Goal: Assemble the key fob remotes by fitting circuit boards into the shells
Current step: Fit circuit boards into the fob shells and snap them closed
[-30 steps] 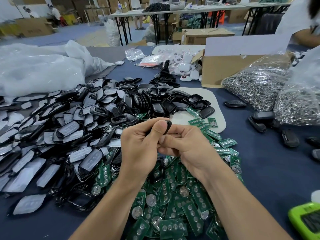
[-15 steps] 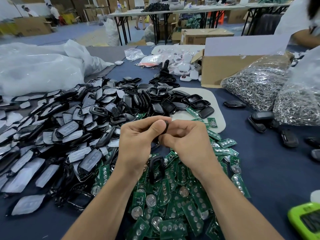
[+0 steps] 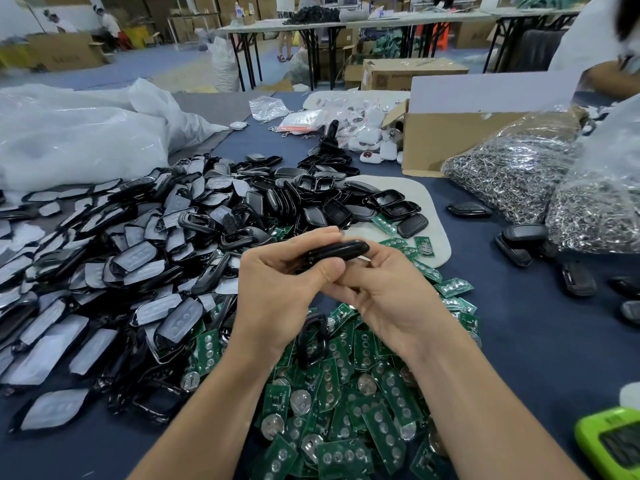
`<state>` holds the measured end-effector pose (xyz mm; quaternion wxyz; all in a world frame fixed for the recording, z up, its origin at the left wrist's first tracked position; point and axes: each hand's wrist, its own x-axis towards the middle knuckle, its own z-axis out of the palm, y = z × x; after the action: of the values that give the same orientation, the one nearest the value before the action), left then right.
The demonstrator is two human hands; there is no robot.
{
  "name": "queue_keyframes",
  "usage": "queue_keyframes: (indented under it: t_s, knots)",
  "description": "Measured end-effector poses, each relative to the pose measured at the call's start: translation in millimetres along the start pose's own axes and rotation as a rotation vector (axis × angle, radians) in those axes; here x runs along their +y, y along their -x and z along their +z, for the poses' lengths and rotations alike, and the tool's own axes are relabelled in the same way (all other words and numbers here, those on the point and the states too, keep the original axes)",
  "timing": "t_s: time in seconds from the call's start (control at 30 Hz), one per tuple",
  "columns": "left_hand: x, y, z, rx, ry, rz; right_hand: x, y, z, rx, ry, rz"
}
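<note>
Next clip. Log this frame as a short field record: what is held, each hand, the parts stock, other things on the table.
held: black plastic key fob shell, above the piles
left hand: grips the shell, thumb beneath it
right hand: holds the shell's right end, fingers curled
boards: heap of green circuit boards under the hands
shells: heap of black shell halves, left of the hands
right side: closed black fobs and clear bags of metal rings on the dark blue table

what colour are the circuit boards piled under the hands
The circuit boards are green with round silver pads, clearest in the head view.
</note>
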<state>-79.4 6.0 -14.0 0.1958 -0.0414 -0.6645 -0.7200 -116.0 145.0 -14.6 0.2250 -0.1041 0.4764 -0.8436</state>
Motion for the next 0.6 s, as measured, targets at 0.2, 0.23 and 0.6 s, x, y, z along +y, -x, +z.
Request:
queue_keyframes:
  t_s: [0.2,0.23,0.6]
  knots:
    - [-1.1,-2.4,0.6,0.057,-0.002,0.018,-5.7,-0.8,-14.5,0.151,0.141,-0.198]
    - [-1.1,-2.8,0.5,0.062,0.003,0.011,-7.8,-1.3,-17.6,0.153,0.125,-0.203]
    - [2.2,0.5,2.2,-0.002,0.024,0.054,-3.9,-2.6,-14.3,0.142,0.187,-0.229]
